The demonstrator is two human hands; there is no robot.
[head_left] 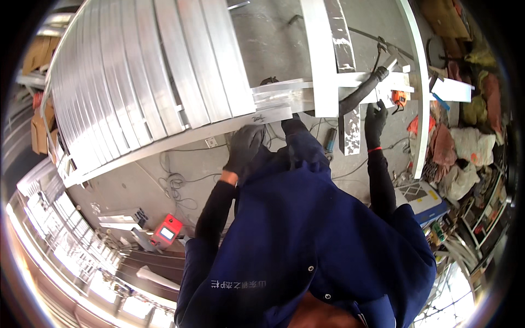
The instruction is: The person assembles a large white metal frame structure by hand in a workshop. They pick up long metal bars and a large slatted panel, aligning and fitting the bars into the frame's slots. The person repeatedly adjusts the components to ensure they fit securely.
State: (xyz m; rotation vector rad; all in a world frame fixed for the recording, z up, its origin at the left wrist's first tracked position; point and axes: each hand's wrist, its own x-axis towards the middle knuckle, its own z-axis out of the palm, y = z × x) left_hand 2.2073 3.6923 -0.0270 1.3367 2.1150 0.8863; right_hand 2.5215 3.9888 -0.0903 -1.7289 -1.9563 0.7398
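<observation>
My left hand [244, 148], in a black glove, is by the front edge of a long silver metal rail [202, 131], close to my thigh. Its fingers are dark and blurred against my clothing, so their pose is unclear. On the right, my right hand [375, 123], also gloved in black, reaches forward with finger and thumb apart and nothing seen between them. Just past its fingertips is a pale crossbar [358, 80]. An orange tape measure [400, 99] sits right of those fingertips. A black curved hose-like tool [358, 98] with a light-coloured end slants across the crossbar.
Parallel silver slats [126, 71] form a panel at the left. An upright white bar [322, 60] stands mid-frame. Cables [178, 188] coil on the floor near a red box with a screen [166, 230]. Cloths and sacks [471, 146] pile up at the right.
</observation>
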